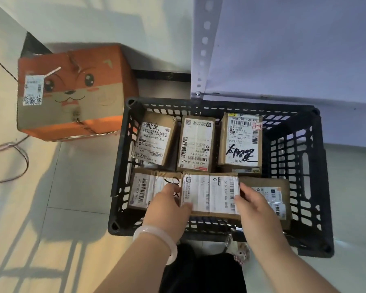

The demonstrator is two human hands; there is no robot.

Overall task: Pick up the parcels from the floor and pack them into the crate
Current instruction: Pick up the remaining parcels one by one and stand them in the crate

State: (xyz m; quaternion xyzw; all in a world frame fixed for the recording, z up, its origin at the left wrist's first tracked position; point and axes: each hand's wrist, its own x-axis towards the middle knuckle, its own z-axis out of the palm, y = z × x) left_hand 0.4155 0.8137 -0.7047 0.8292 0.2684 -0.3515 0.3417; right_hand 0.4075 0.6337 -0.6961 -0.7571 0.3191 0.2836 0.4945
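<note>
A black slatted plastic crate [317, 187] stands on the floor with several brown labelled parcels in it. Three stand in the far row, the middle one being parcel [195, 143]. In the near row, a small parcel [211, 194] with a white label is gripped at its two ends by both hands. My left hand [167, 205] holds its left end and my right hand [256, 205] holds its right end. It lies between a parcel on the left [144, 191] and one on the right [270, 187].
A large orange cardboard box [76, 94] with a cartoon face sits on the floor left of the crate. A thin cable [19, 153] loops on the tiles at far left. A white metal shelf upright [203, 47] and shelf board rise behind the crate.
</note>
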